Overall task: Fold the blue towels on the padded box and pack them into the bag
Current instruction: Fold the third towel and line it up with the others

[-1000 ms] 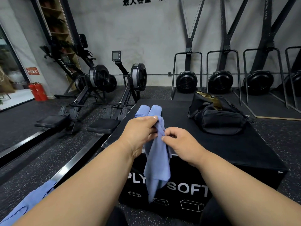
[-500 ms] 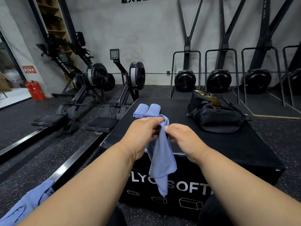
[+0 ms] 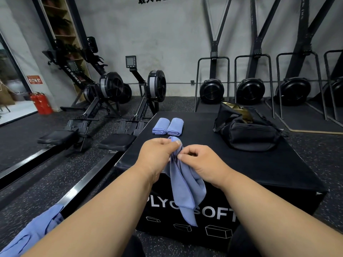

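Observation:
A blue towel (image 3: 185,186) hangs crumpled in front of the black padded box (image 3: 259,164), its lower end dangling over the box's front face. My left hand (image 3: 157,154) pinches its top edge and my right hand (image 3: 202,162) pinches the edge right beside it. Two folded blue towels (image 3: 168,126) lie side by side at the far left of the box top. A black bag (image 3: 246,132) with its top open sits at the far right of the box top.
More blue cloth (image 3: 35,232) lies at the lower left near my left arm. Rowing machines (image 3: 111,101) stand on the floor to the left of the box. Fan machines with metal frames (image 3: 250,89) line the back wall.
Both hands have kept their pinch on the towel's top edge and shifted slightly nearer me. The hanging towel has bunched up and sits a little lower against the box front.

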`<state>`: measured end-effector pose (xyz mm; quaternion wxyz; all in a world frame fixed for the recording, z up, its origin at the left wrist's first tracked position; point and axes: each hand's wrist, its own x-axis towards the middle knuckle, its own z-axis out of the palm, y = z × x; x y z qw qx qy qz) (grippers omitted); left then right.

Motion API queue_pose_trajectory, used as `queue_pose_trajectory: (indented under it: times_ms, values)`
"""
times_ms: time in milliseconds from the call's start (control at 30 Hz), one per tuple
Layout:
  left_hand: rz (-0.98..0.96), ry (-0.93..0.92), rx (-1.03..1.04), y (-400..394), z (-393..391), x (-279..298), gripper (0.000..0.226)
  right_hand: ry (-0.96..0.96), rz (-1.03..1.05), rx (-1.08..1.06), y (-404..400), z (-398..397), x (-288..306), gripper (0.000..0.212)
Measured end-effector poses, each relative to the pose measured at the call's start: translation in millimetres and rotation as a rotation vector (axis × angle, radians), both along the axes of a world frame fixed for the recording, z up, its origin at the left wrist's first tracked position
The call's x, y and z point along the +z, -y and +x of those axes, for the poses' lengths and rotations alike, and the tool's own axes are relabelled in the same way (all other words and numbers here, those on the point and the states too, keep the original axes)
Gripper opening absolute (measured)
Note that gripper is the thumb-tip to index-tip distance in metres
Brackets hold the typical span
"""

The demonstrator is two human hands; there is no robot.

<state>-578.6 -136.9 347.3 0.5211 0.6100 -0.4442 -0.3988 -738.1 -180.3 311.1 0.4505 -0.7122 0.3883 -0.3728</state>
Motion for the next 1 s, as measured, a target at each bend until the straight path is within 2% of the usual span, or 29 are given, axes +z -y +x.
queue_pose_trajectory:
  times_ms: [100,233,333,433,600,733,833,900,1000]
  values:
    - [-0.008,-0.085,0.017,1,3,1,0.012,0.036,0.062,-0.025,2,-4,-3,0.02]
    - [-0.089,-0.199,-0.028,4,13,8,0.015,0.287,0.221,-0.037,15,-15,-5,0.038]
    - [-0.108,-0.268,-0.078,4,18,14,0.017,0.34,0.367,-0.06,30,-21,-14,0.044]
    - [-0.117,-0.315,-0.13,5,21,19,0.007,0.27,0.464,-0.069,32,-15,-28,0.038]
    - [-0.136,-0.298,-0.2,4,28,35,0.014,0.158,0.588,-0.06,25,-4,-39,0.025]
    - [-0.168,-0.31,-0.165,4,37,43,0.013,0.027,0.635,-0.062,20,-2,-50,0.027]
    - [-0.184,-0.292,-0.136,5,35,47,0.019,0.036,0.585,-0.083,16,0,-56,0.041]
    - [-0.194,-0.283,-0.084,6,32,47,0.014,0.056,0.42,-0.152,13,0,-53,0.049]
    - [-0.151,-0.297,-0.032,11,23,47,0.012,0.071,0.041,-0.278,5,3,-37,0.026]
